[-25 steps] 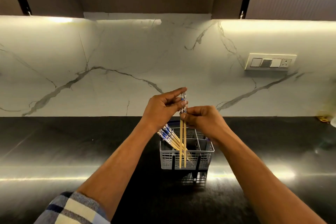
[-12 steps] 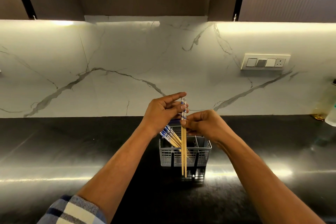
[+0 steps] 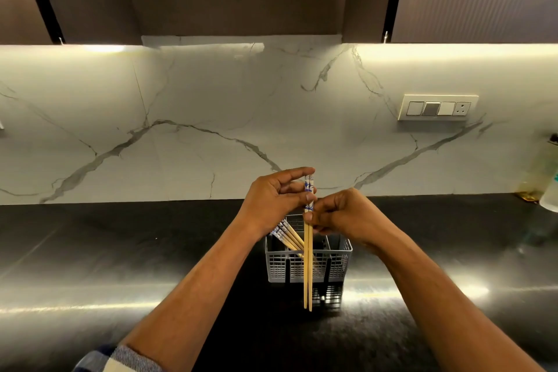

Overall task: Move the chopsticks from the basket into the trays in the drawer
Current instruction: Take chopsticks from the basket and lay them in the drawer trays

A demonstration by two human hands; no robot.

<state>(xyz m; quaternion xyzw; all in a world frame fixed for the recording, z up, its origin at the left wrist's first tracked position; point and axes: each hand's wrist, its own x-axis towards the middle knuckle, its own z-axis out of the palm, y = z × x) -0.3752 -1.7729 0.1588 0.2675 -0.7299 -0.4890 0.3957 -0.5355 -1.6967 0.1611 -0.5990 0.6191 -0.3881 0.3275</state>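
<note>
Fingers of both hands pinch one pair of chopsticks (image 3: 308, 254), held upright and side by side in front of the grey basket (image 3: 338, 266). Left hand (image 3: 271, 202) grips the blue-patterned upper ends between thumb and fingers; right hand (image 3: 341, 214) pinches the shafts just below. Tapered tips hang below the basket's base, above the black countertop (image 3: 120, 266). Remaining chopsticks (image 3: 287, 235) lean leftward inside the basket's left compartment. Behind the basket: marble backsplash (image 3: 211, 118) with switch plate (image 3: 437, 107).
</note>
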